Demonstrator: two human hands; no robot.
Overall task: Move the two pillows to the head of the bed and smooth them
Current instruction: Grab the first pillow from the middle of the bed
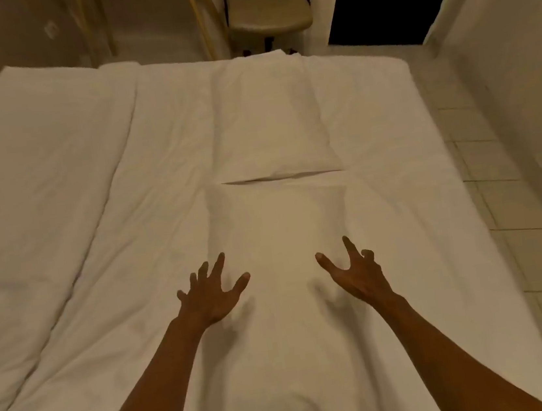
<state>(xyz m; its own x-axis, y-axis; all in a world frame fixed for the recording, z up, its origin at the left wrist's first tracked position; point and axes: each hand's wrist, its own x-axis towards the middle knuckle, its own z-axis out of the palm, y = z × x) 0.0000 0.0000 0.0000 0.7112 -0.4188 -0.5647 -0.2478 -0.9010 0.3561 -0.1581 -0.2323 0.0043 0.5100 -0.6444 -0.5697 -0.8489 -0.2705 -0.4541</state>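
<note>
Pillows, the near pillow (283,234) touching the far pillow (267,120), lie end to end along the bed (57,197), while your left hand (209,295) and right hand (356,273) hover with fingers spread wide, empty; smoothing likely remains.

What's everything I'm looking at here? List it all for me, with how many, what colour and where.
pillows: two, white, end to end down the middle of the bed, far pillow, near pillow
bed: one, white sheet, fills most of the view
duvet: one, white, along the bed's left side
chair: one, pale, beyond the far end of the bed
floor tiles: many, pale, right of the bed
left hand: one, open, fingers spread, over the near pillow
right hand: one, open, fingers spread, over the near pillow
</note>
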